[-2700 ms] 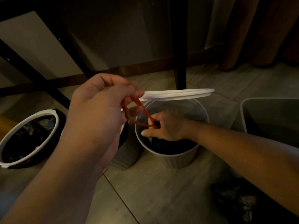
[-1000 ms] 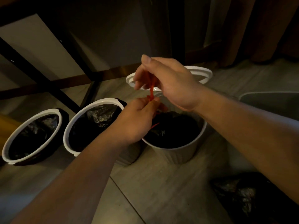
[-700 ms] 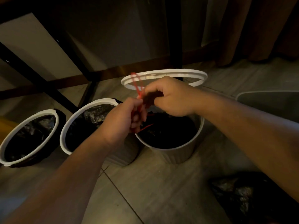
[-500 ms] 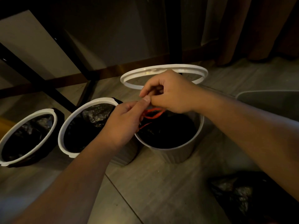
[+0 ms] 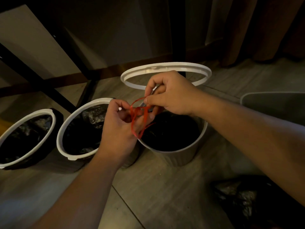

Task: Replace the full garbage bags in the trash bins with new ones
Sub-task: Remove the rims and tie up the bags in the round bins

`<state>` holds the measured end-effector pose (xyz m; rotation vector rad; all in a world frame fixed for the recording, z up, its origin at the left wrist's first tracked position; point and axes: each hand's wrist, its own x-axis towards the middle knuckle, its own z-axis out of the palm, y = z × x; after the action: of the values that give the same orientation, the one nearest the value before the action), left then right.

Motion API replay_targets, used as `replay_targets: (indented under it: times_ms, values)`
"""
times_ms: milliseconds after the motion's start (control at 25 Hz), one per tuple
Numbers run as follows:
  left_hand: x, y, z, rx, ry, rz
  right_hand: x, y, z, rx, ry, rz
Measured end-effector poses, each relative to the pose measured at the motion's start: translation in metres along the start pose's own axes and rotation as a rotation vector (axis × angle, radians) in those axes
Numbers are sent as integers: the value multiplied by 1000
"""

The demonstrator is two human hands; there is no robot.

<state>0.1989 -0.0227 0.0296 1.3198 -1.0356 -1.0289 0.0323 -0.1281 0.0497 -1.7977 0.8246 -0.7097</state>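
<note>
A white ribbed trash bin [image 5: 178, 157] stands on the floor in the middle, with a black garbage bag [image 5: 171, 131] inside it. Its white ring lid [image 5: 166, 67] is tipped up behind the bin. Red drawstrings [image 5: 137, 115] rise from the bag. My left hand [image 5: 119, 128] pinches the strings, which loop round its fingers. My right hand [image 5: 171, 94] pinches a loop of the same strings just above the bin's rim. The two hands nearly touch.
Two more white-rimmed bins with black bags stand to the left, one [image 5: 77, 129] beside the middle bin and one [image 5: 24, 138] at the far left. A grey bin [image 5: 272, 103] is at the right edge. A crumpled black bag [image 5: 244, 197] lies on the floor at lower right. Dark table legs [image 5: 175, 33] rise behind.
Both hands came together over the middle bin; the red strings, first stretched between them, are now looped round my left fingers, with my right hand pinching a loop.
</note>
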Motion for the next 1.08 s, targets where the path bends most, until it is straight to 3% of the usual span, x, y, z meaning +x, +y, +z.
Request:
replay_targets:
  times_ms: [240,400,480,520,600,720,880,1080]
  values:
    - [-1,1,13,114,158,138,2,-2,3,55,50,22]
    - [4,9,3,-111,248,-58,6,1,-1,305,20,103]
    - [8,15,-1,-211,231,-167,6,5,-3,511,-86,164]
    - [10,17,-2,-179,211,-180,6,7,-1,507,-141,158]
    - [16,21,-4,-9,149,-117,4,13,3,244,-204,106]
    - [20,29,-5,279,0,39,4,16,11,-58,-182,126]
    - [12,27,-6,445,-58,50,8,21,24,-125,-40,89]
    - [5,18,-7,408,-30,58,10,27,28,-53,-19,34]
